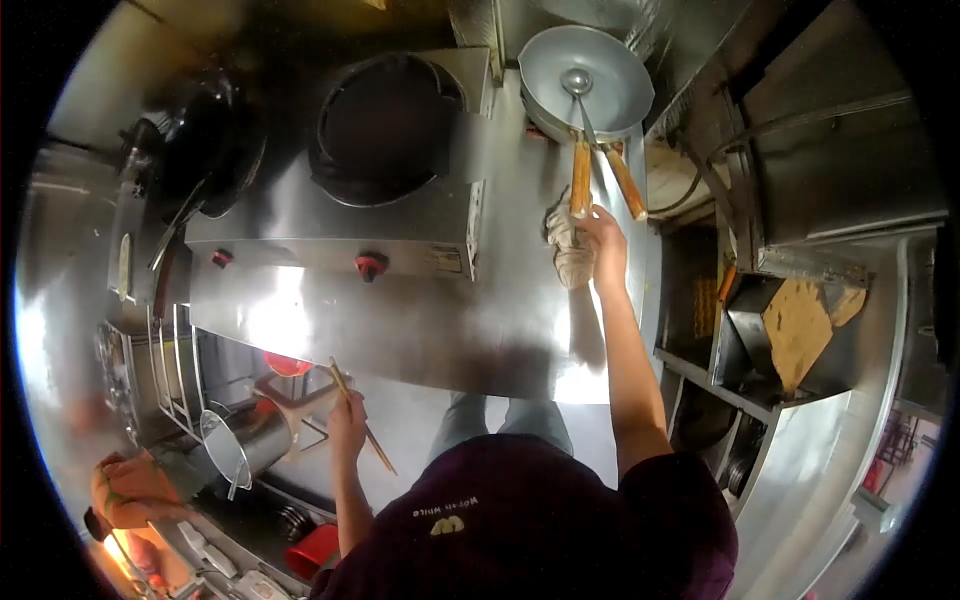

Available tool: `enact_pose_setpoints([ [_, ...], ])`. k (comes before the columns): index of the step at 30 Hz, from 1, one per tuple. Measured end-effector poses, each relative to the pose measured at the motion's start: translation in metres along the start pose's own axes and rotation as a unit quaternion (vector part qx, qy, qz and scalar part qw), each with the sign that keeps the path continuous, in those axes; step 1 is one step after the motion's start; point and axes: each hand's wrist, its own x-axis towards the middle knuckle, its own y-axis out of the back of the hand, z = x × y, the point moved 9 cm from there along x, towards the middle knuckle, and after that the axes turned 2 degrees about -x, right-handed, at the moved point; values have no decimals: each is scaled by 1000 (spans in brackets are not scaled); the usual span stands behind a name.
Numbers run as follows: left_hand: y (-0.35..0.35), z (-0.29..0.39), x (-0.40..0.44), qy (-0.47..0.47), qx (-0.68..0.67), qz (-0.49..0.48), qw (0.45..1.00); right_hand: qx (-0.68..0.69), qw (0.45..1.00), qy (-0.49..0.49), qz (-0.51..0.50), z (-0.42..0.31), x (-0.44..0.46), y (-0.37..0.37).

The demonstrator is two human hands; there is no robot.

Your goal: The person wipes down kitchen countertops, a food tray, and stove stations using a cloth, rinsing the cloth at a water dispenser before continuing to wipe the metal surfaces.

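Metal surfaces enclose most of the work area. A polished metal tabletop (440, 330) extends across the center, its front edge appearing curved. Below it lies a pale gray floor (400, 407). At upper right, a reflective metal wall panel (690, 50) adjoins the tabletop; open shelving (714, 390) stands to the right. Lighting: white glare on the tabletop; orange glow (113, 550) at lower left.

Dark maroon short-sleeved cotton-looking T-shirt (560, 520), small pale lettering (446, 507) too blurred to read surely, cream-yellow rounded emblem (448, 525) beside it, loose dark right sleeve (685, 490), faded grey-blue trousers (537, 420) farther off, bare left hand (346, 420), bare right hand (607, 250).
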Motion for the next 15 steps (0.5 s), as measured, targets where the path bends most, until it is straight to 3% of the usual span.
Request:
enact_pose_setpoints([
  [1,1,3,-3,-2,6,1,1000,126,989,-75,-3,-16,-6,-21],
  [4,9,14,-7,0,13,11,1000,235,937,-218,-140,-19,6,-68],
  [5,11,17,-9,8,6,19,1000,235,930,-248,-139,-13,17,-73],
  [12,28,-6,-21,-18,-16,74,997,88,986,-126,-64,-56,-9,-73],
  [15,34,-21,-24,2,-10,93,996,51,987,-112,-102,-101,-55,-95],
])
